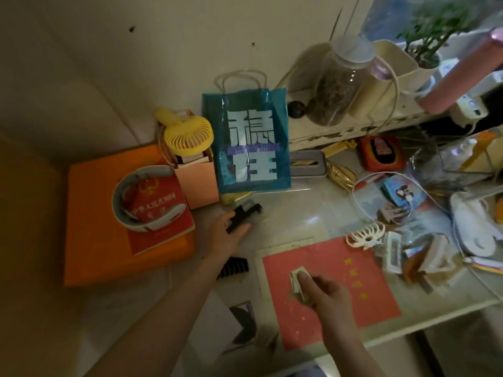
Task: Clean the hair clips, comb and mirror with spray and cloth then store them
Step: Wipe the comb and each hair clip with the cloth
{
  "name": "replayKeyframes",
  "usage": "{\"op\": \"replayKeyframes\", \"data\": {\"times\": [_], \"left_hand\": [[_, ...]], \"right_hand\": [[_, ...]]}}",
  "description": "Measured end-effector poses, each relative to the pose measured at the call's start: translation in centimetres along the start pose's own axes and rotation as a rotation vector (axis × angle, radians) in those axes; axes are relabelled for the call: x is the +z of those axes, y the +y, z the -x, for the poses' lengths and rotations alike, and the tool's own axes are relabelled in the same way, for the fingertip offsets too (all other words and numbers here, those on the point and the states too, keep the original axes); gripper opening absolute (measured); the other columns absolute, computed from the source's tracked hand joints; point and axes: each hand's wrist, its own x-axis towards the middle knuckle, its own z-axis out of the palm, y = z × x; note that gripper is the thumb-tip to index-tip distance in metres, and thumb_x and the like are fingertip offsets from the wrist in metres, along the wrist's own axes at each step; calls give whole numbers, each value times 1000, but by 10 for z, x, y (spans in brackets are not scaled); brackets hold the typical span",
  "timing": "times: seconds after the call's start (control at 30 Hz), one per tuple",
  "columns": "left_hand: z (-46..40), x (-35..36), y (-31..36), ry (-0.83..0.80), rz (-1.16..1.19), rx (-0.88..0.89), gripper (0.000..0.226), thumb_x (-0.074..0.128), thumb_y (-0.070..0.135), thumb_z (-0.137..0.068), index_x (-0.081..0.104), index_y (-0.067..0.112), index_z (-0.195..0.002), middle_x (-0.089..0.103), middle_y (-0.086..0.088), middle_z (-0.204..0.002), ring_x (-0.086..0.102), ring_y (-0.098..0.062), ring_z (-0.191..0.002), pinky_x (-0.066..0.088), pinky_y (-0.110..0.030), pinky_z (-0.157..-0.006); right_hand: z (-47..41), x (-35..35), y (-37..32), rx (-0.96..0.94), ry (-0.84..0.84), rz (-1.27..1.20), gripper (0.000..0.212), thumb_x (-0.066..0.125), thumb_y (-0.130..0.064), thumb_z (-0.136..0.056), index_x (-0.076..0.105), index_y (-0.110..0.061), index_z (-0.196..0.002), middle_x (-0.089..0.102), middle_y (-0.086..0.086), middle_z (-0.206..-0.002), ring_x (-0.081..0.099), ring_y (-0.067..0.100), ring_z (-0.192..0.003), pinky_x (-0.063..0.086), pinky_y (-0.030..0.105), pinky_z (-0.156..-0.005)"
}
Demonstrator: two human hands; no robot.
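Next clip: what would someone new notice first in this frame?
The blue bag with big white characters stands by the wall, a yellow fan to its left. Nearer, the left hand grips a black hair clip, and the right hand holds a folded cloth over a red sheet.

The surface was a pale, glossy desk top, pretty cluttered. On the left sat a big orange box, with a small peach bag and a blue tote bag standing just beside it. A red sheet lay flat near the front edge, a white claw clip touching its top corner. A black comb lay between box and sheet. The right side was blurry mess.
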Motion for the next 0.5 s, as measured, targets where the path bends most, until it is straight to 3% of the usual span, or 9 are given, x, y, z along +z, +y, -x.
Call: {"op": "replayKeyframes", "data": {"times": [0.13, 0.27, 0.33, 0.5], "left_hand": [[-17, 0, -1, 75, -119, 131, 41, 68, 31, -87, 58, 18, -125, 54, 7, -114, 48, -8, -102, 34, -23, -84], [-41, 4, -7, 77, -59, 20, 29, 67, 26, -88, 62, 14, -114, 57, 4, -99, 53, -14, -90, 38, -26, -78], [-51, 7, -17, 71, -58, -23, 20, 67, 27, -88, 63, 17, -105, 57, 6, -91, 55, -17, -90, 39, -27, -78], [-69, 14, -29, 112, 46, -98, 33, 69, 29, -86, 66, 7, -111, 62, -5, -100, 57, -19, -96, 45, -30, -84]], "right_hand": [[-4, 3, 2, 17, -15, 51, 12, 65, -7, -86, 74, -5, -77, 72, 9, -68, 66, 15, -61, 51, 23, -52], [-18, 7, 9, 46, -19, 100, 11, 66, -9, -86, 74, -10, -79, 73, 12, -74, 67, 21, -70, 57, 34, -64], [-19, 10, 15, 69, -7, 83, 11, 65, -8, -86, 74, -9, -80, 72, 13, -75, 66, 20, -69, 55, 29, -60], [-24, 16, 27, 120, 0, 67, 10, 64, -3, -86, 73, -5, -81, 69, 10, -68, 63, 14, -61, 49, 21, -51]]}}
